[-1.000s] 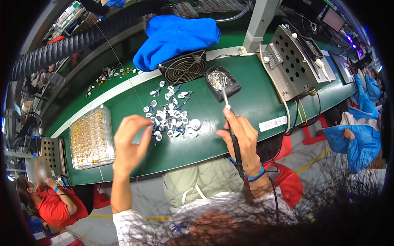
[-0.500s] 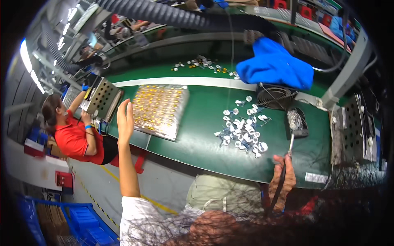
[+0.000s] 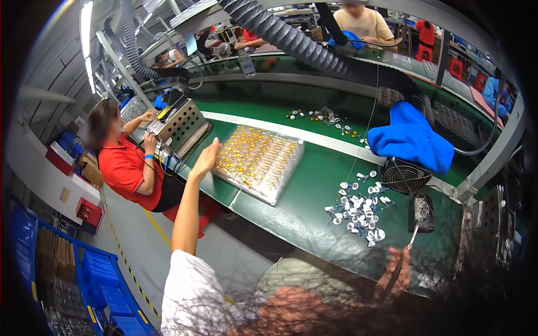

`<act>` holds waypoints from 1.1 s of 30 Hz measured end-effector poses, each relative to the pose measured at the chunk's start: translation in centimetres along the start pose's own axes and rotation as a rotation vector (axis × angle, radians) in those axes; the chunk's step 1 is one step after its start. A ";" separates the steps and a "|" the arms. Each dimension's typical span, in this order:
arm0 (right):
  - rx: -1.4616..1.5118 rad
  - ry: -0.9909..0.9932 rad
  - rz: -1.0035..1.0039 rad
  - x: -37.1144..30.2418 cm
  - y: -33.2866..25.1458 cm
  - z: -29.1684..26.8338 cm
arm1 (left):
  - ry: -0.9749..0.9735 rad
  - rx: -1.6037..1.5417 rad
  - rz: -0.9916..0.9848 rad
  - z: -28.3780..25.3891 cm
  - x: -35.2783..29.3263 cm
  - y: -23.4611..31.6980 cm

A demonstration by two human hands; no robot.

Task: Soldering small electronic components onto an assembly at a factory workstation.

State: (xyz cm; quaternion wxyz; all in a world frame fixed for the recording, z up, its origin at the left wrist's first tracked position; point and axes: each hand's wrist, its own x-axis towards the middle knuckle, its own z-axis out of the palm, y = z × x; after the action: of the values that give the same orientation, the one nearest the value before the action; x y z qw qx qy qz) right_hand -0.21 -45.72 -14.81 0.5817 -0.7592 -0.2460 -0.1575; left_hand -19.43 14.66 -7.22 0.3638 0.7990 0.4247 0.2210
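My left hand (image 3: 206, 159) is stretched out at the left edge of a clear plastic tray (image 3: 291, 147) filled with rows of small yellow-and-silver parts. Its fingers look extended and seem to hold nothing; whether they touch the tray I cannot tell. My right hand (image 3: 395, 270) is closed round the handle of a soldering iron (image 3: 413, 238), partly hidden by strands of hair. The iron's metal end reaches into a black holder (image 3: 427, 223) with metal wool inside. Left of that holder lies a loose pile of small white round parts with dark wires (image 3: 358, 211).
A fan (image 3: 404, 178) with a blue cloth (image 3: 412, 137) over it stands behind the holder. More small parts (image 3: 322, 115) lie past the white strip. A grey duct hose (image 3: 291, 42) hangs overhead. On the left, a person in red (image 3: 128, 168) works beside a perforated metal box (image 3: 182, 120).
The view has swung, so the bench appears farther right and lower. My left hand still reaches beside the tray, its fingers now tilted toward it. My right hand keeps the iron at the holder.
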 end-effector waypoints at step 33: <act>-0.020 -0.038 -0.107 0.1 -1.1 -1.4 | -0.112 -0.066 0.681 9.3 -7.2 12.1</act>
State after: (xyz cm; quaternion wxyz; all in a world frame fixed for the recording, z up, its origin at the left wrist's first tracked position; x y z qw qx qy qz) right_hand -0.69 -46.78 -13.50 0.5598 -0.7536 -0.2959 -0.1764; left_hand -10.88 0.42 -4.15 0.3177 0.8935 0.1057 0.2991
